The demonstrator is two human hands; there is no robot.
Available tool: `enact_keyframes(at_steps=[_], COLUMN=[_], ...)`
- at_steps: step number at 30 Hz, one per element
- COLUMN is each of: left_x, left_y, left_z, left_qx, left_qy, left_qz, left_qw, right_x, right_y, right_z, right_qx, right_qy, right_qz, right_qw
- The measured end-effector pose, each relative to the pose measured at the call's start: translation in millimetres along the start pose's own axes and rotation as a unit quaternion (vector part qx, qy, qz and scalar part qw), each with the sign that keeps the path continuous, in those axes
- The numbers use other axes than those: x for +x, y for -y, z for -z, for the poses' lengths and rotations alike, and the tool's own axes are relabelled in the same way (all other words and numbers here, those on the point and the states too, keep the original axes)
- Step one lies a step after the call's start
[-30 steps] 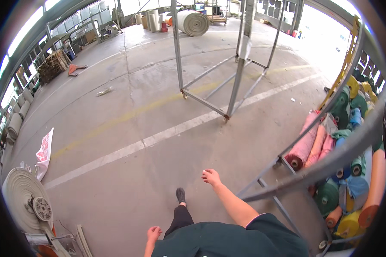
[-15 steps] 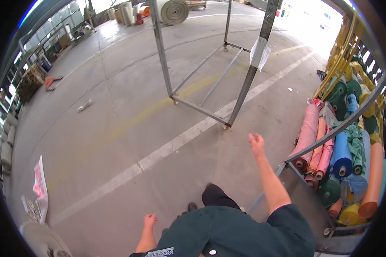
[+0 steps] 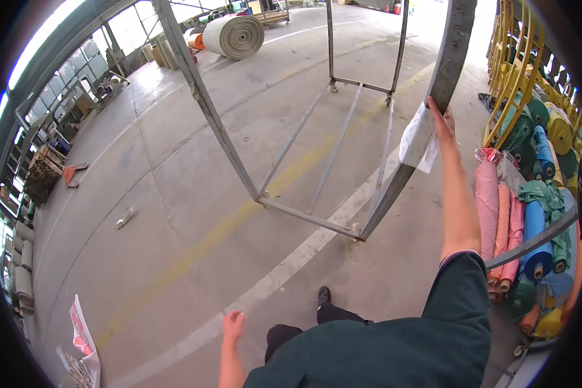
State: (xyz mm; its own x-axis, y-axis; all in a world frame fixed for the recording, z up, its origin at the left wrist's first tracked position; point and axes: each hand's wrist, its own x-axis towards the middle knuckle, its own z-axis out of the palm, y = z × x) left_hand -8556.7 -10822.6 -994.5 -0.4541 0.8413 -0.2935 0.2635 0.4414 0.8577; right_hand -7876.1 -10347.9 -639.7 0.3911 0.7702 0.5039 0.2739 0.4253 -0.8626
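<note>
A tall grey metal frame on casters stands in front of me, its near right post (image 3: 447, 71) rising past the top of the view. My right hand (image 3: 441, 126) is raised to that post, its fingers against the metal and wrapped partly round the edge. Just beside the hand, a white paper sheet (image 3: 415, 139) is fixed to the post. My left hand (image 3: 233, 326) hangs low over the floor, fingers loosely curled in, with nothing visible in them and nothing touching it.
Rolls of pink, blue and green fabric (image 3: 486, 197) lie stacked at the right, by yellow curved bars (image 3: 520, 77). A grey bar (image 3: 537, 240) crosses there. A large beige roll (image 3: 233, 37) lies far back. A printed sheet (image 3: 84, 339) and scrap (image 3: 126, 218) lie on the left floor.
I have come nearer to the metal frame, one foot now forward. My right hand has gone up from beside the frame's lower corner to its post. The fabric rolls have shifted in view.
</note>
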Motion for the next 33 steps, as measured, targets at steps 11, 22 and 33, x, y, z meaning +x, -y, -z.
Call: enact_keyframes(at_steps=[11,22,33], left_x=[310,496,349], left_y=[-252,-529,-571], left_z=[117,140,131], left_qx=[0.043,-0.08,-0.247], left_qy=[-0.042,-0.177,-0.359], left_qz=[-0.192,-0.427,-0.468], left_qw=[0.98,0.883,0.769], right_x=[-23,-151,-246], right_y=[32,52,168], right_z=[-45,73,143], right_qx=[-0.019,0.112,0.041], right_qy=[-0.134,-0.283,-0.356], right_qz=[-0.034,0.034,-0.019], right_qw=[0.99,0.952,0.933])
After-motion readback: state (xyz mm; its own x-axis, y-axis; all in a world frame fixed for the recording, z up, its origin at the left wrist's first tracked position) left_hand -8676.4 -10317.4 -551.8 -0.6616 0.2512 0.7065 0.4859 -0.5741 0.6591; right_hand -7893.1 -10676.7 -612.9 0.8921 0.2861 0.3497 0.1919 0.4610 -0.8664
